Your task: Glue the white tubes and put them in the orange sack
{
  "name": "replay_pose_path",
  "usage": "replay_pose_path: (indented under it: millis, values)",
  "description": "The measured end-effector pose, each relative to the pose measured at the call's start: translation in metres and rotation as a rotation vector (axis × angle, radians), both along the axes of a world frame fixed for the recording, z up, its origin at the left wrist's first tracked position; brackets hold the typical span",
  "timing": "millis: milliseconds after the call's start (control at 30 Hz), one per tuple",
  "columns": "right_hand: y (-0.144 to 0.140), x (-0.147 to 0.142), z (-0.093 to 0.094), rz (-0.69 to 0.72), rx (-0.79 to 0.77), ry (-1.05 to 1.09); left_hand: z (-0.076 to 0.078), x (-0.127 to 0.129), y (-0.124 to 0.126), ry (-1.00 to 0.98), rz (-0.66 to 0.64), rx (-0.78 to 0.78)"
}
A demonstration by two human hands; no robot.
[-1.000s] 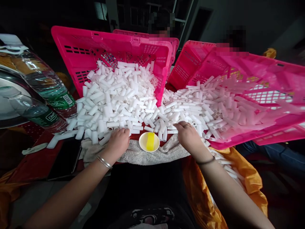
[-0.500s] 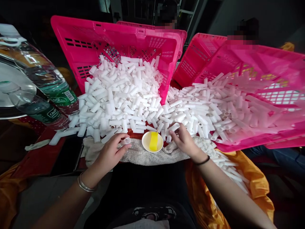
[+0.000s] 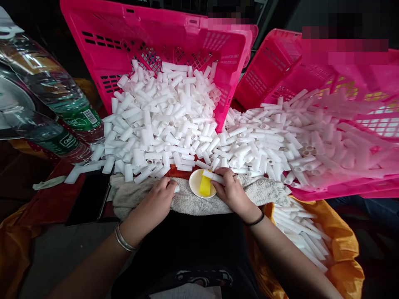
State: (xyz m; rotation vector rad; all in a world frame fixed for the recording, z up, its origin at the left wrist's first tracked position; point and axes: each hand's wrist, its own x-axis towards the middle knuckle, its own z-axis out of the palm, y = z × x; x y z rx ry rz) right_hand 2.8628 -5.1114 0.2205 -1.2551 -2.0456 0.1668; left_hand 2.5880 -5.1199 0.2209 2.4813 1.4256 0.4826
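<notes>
Between my hands a small white dish rests on a grey towel, with a flat yellow piece in it. My right hand pinches a short white plastic tube, held sideways over the dish with its left end above the yellow piece. Left of the dish, my left hand is closed around another white tube; only its end pokes out by the fingertips. Below both hands lies the towel. A large heap of similar white tubes rises just beyond them.
A pink crate tipped on its side backs the heap; a second pink crate spills more tubes at right. Bottles and a dark flat device are at left. An orange-lined container holds longer white tubes.
My right hand has brought its tube down and left over the dish. My left hand has turned over and closed further around its tube. The camera view has shifted slightly.
</notes>
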Motion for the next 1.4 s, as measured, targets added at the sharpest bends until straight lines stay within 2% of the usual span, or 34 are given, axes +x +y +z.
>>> replay_pose_path:
  millis: [67, 133, 267, 400, 467, 567, 633, 733, 800, 933, 1000, 1100, 1167, 1267, 1333, 1400]
  values:
    - [0.004, 0.001, -0.004, -0.013, 0.002, 0.022, 0.003, 0.004, 0.002, 0.093, 0.033, 0.016]
    - [0.005, 0.002, -0.004, 0.015, -0.022, 0.033, 0.006, 0.006, 0.005, 0.077, 0.044, 0.043]
    - [-0.004, 0.006, 0.006, 0.107, -0.104, 0.056, 0.006, 0.008, 0.014, -0.134, -0.049, 0.101]
    - [-0.011, 0.008, 0.012, -0.004, -0.228, 0.116, -0.001, 0.019, 0.02, -0.286, -0.172, 0.03]
    - [-0.013, 0.008, 0.011, -0.008, -0.197, 0.103, -0.004, 0.028, 0.023, -0.317, -0.211, -0.005]
    - [-0.015, 0.008, 0.011, 0.112, -0.106, 0.028, -0.007, 0.042, 0.029, -0.333, -0.212, -0.036]
    - [-0.016, 0.008, 0.012, 0.152, -0.128, 0.034, -0.009, 0.048, 0.033, -0.343, -0.212, -0.043]
    - [-0.017, 0.008, 0.012, 0.07, -0.291, 0.169, -0.011, 0.051, 0.036, -0.358, -0.206, -0.057]
    - [-0.018, 0.008, 0.011, 0.014, -0.338, 0.208, -0.012, 0.051, 0.037, -0.376, -0.2, -0.063]
    - [-0.025, 0.01, 0.007, 0.122, -0.198, 0.134, -0.013, 0.049, 0.036, -0.403, -0.179, -0.099]
    - [-0.029, 0.01, 0.003, 0.155, -0.226, 0.193, -0.012, 0.048, 0.036, -0.413, -0.167, -0.134]
    - [-0.034, 0.007, 0.0, 0.037, -0.364, 0.326, -0.011, 0.048, 0.037, -0.438, -0.155, -0.177]
    - [-0.036, 0.005, 0.0, -0.008, -0.323, 0.288, -0.011, 0.048, 0.037, -0.455, -0.154, -0.186]
    - [-0.039, 0.002, 0.001, 0.076, -0.152, 0.151, -0.011, 0.048, 0.037, -0.473, -0.151, -0.179]
    - [-0.041, 0.002, 0.001, 0.091, -0.157, 0.175, -0.011, 0.048, 0.036, -0.469, -0.142, -0.191]
    - [-0.042, 0.002, 0.0, 0.036, -0.228, 0.236, -0.011, 0.047, 0.036, -0.464, -0.139, -0.202]
